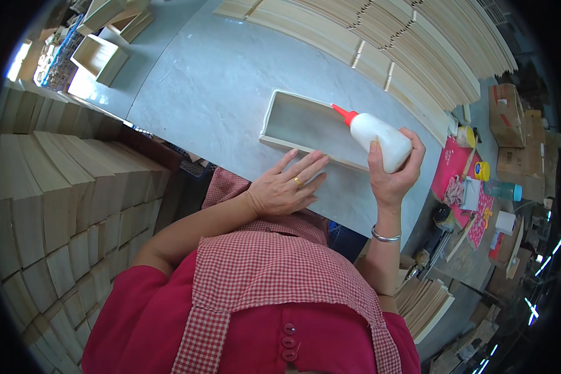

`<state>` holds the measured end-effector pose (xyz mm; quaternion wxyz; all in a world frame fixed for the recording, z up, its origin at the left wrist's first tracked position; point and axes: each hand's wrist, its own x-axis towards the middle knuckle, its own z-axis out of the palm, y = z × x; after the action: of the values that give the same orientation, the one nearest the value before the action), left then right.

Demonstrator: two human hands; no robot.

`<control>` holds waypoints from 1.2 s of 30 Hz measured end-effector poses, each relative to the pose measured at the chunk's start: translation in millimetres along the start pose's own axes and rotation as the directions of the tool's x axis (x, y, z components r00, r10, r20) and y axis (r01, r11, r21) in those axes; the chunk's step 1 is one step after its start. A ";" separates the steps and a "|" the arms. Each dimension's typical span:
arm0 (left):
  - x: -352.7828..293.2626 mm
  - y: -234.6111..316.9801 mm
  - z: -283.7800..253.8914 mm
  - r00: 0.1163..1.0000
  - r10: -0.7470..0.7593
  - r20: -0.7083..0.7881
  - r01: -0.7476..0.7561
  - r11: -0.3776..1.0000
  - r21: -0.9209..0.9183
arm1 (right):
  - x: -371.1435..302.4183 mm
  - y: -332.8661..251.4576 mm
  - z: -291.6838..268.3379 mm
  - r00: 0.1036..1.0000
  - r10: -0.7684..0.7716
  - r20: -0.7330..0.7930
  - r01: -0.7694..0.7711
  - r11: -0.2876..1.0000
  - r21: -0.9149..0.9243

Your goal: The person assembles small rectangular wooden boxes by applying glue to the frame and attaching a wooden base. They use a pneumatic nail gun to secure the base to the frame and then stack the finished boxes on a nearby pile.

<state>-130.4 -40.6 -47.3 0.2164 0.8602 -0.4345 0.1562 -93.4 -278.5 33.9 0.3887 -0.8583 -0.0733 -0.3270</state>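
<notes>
As right hand (397,168) grips bottle (377,138): axis slanting, nozzle (342,112) leftward at frame's (268,116) far side
Left hand (288,187): spread, near side

One white squeeze bottle (380,140) with red nozzle (345,115) is tilted in the right hand (397,177), tip at the far rim of one rectangular wooden frame (268,117); contact unclear. Left hand (288,189), with gold ring (298,181), lies at the near side. Grey tabletop (193,81) beneath. Also: stacked wooden strips (417,53), far right; open wooden boxes (111,66), upper left; piled wooden blocks (56,212), left.
</notes>
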 end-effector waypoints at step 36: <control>2.8 5.4 1.2 0.998 -0.037 0.044 0.035 0.998 0.044 | -51.8 28.5 -115.6 0.976 0.092 -0.196 -0.148 0.944 -0.295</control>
<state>-133.2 -45.9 -45.8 0.1906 0.8757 -0.4202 0.1422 -181.0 -374.0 40.2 0.2744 -0.8782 0.0664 -0.3861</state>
